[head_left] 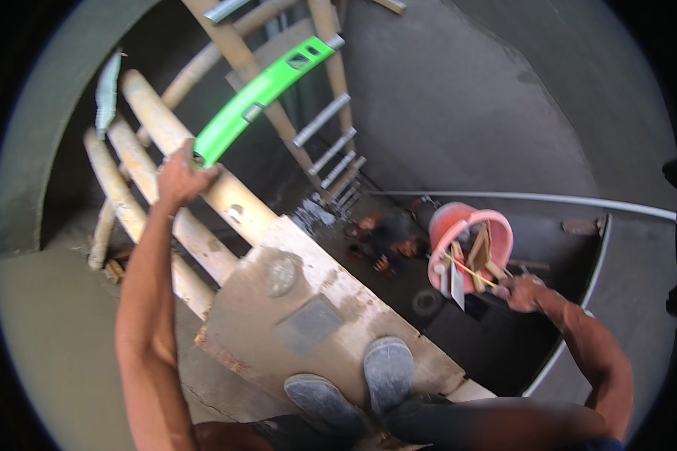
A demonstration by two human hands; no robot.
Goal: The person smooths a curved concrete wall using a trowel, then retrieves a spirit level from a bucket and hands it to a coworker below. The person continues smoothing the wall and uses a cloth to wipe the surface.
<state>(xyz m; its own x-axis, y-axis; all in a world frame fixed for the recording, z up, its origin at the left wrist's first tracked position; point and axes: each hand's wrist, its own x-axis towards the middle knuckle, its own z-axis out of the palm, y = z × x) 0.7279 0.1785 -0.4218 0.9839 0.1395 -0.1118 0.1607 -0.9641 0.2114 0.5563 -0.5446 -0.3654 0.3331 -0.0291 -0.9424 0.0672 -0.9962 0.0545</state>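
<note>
A bright green spirit level [259, 96] slants up and away on the left. My left hand [186, 179] is closed round its near end, just above a bamboo pole. At right, a pink-red bucket [453, 216] hangs tilted over the dark pit. My right hand [524, 292] is closed at its near rim, gripping what looks like a yellow cord handle [470, 272] across its mouth. Inside the bucket are wooden pieces [480, 246] and a flat pale blade-like tool [457, 282]; the rest of its contents are hard to make out.
My shoes [389, 373] stand on a plaster-smeared board [233, 334] laid by thick bamboo poles [222, 259]. A dark square plate [308, 323] lies on it. Far below is another person [391, 242]. A ladder [326, 122] leans beyond; a pale pipe [564, 199] crosses the right.
</note>
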